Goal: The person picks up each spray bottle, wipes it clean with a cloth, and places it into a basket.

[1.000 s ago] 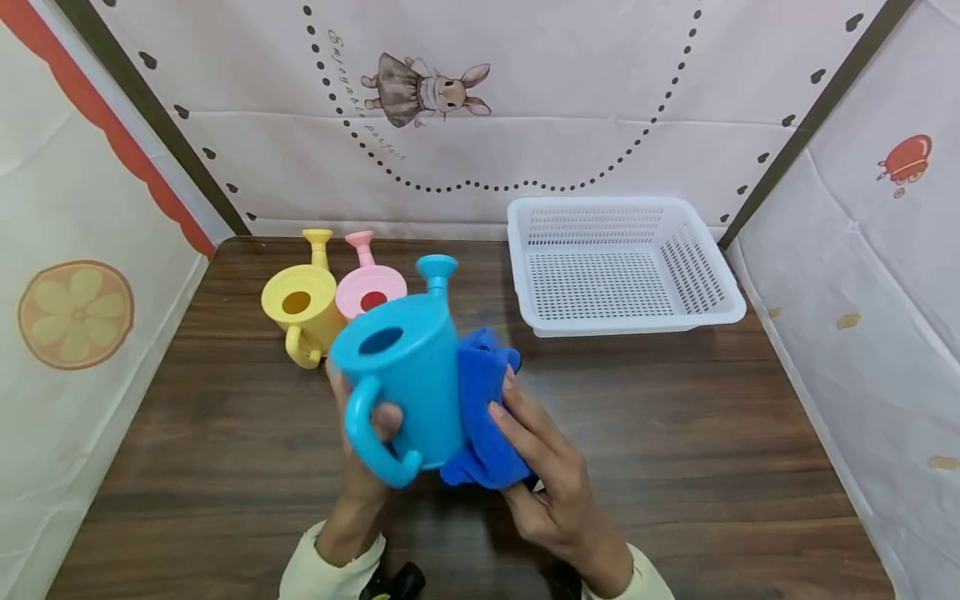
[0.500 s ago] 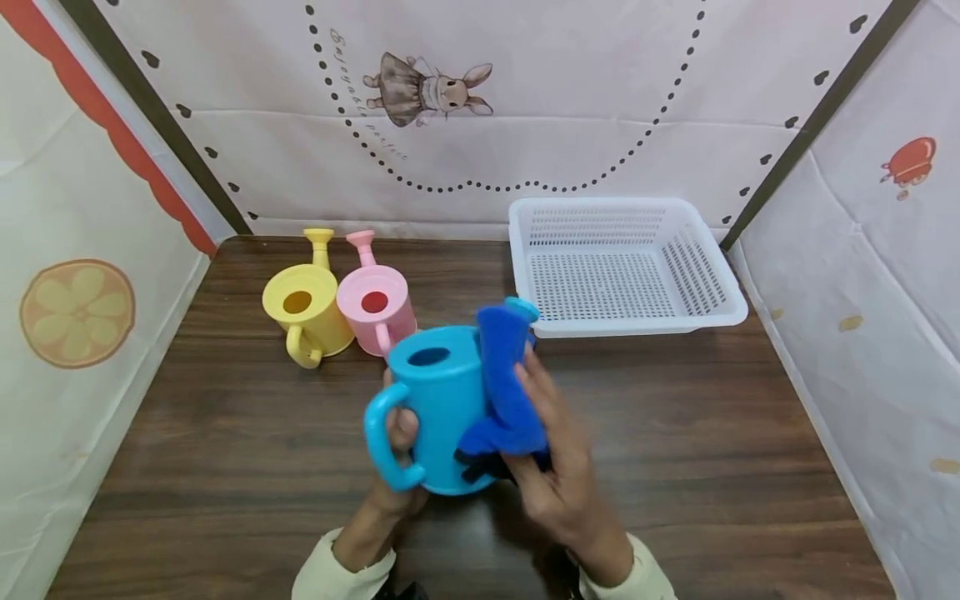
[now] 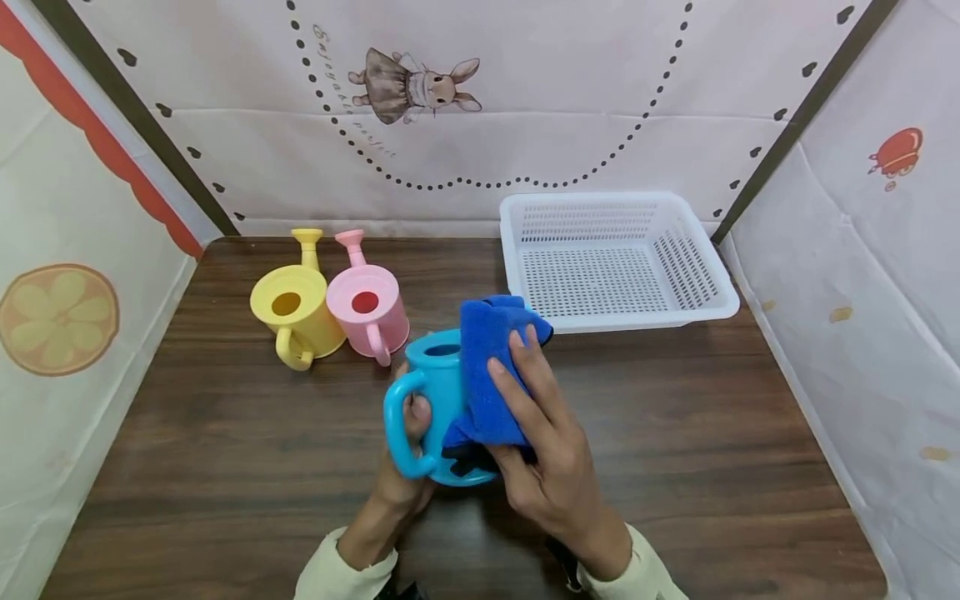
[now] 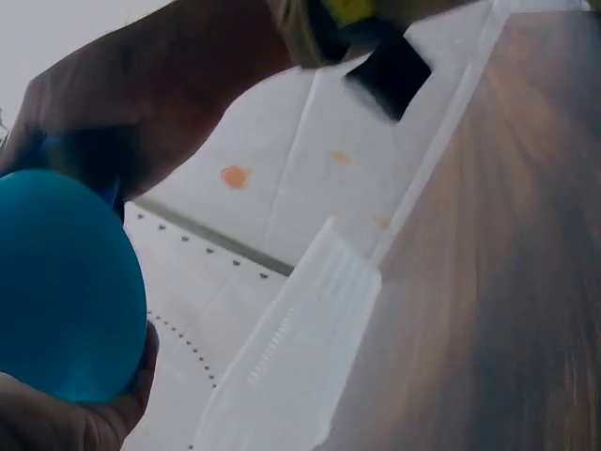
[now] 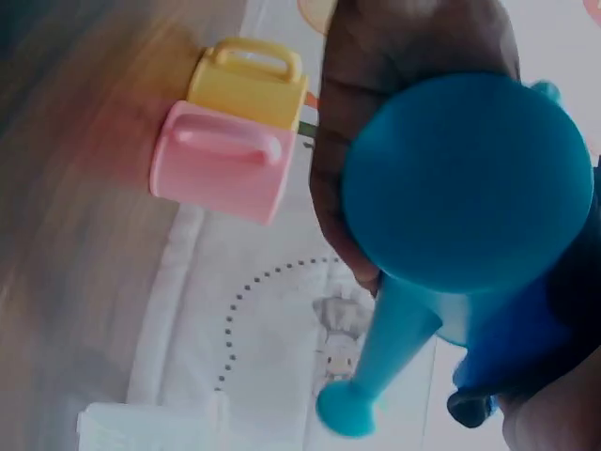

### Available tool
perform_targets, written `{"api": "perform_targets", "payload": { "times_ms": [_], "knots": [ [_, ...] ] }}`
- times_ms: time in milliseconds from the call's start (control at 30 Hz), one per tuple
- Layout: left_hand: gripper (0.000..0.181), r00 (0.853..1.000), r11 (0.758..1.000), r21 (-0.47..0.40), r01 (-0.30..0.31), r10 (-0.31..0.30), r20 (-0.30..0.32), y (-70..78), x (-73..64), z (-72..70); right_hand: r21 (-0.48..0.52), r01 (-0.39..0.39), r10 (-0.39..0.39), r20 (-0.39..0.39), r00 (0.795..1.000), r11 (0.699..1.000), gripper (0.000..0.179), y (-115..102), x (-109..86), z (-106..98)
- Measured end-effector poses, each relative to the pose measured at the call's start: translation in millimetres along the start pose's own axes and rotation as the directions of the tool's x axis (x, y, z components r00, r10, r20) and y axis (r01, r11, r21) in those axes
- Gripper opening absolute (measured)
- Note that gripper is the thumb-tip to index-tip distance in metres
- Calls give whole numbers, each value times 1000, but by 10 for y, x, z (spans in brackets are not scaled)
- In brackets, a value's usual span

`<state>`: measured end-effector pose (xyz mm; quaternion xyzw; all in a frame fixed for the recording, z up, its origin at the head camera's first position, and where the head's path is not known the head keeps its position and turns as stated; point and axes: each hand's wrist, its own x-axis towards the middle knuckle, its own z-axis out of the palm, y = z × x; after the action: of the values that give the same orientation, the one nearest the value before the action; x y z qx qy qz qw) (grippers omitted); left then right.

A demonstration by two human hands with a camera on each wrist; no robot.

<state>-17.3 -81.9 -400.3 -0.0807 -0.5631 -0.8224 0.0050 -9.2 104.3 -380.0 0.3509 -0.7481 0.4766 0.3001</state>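
Note:
A light-blue watering can (image 3: 444,392) is held off the table in my left hand (image 3: 402,482), with the thumb on its side by the handle. My right hand (image 3: 553,462) holds a dark-blue cloth (image 3: 491,371) against the can's right side, its fingers spread over the fabric. In the head view the cloth covers the spout and part of the top. The right wrist view shows the can's round base (image 5: 465,183) and its spout (image 5: 404,334), with the left palm along the body. The left wrist view catches the base (image 4: 66,291) too.
A yellow watering can (image 3: 321,329) and a pink watering can (image 3: 387,321) stand side by side at the back left of the brown table (image 3: 225,475). At the back right is a white perforated basket (image 3: 637,320). Printed cloth walls (image 3: 525,142) border the table.
The blue can has come right and its spout has swung to the right. My right hand has moved the cloth up from the lower side over the top edge and spout.

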Motion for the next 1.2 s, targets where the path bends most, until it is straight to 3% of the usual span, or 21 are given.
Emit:
{"api": "perform_targets", "payload": {
  "times_ms": [133,267,367,533,633,733,833,933,1100,1200],
  "knots": [
    [90,996,997,24,-79,80,-48,38,73,-30,-56,72,-71,20,997,996,47,-48,-117,83],
    [75,981,984,98,-150,160,-108,93,131,-62,-109,156,-153,33,988,982,43,-76,-246,175],
    [59,985,974,190,-126,145,-90,60,86,-31,-122,151,-150,14,989,981,42,-30,-157,140],
    [63,994,959,261,-106,112,-9,-24,-20,50,-172,123,-124,4,992,977,42,20,45,23],
    [64,991,957,268,-109,124,-41,22,-5,51,-201,141,-135,46,990,969,41,19,14,14],
    [65,982,953,272,-133,163,-90,115,40,18,-223,207,-187,108,976,953,39,0,-129,54],
    [66,979,952,267,-147,178,-96,165,69,-7,-213,236,-214,123,969,948,38,0,-222,83],
    [68,984,946,290,-145,167,-54,113,33,2,-189,209,-201,60,978,959,40,33,-136,52],
    [71,993,931,349,-106,119,-16,21,-64,42,-167,116,-114,24,993,979,64,47,70,-59],
    [68,989,942,315,-113,137,-56,85,-43,28,-185,190,-182,60,982,964,61,37,4,-14]
  ]
}}
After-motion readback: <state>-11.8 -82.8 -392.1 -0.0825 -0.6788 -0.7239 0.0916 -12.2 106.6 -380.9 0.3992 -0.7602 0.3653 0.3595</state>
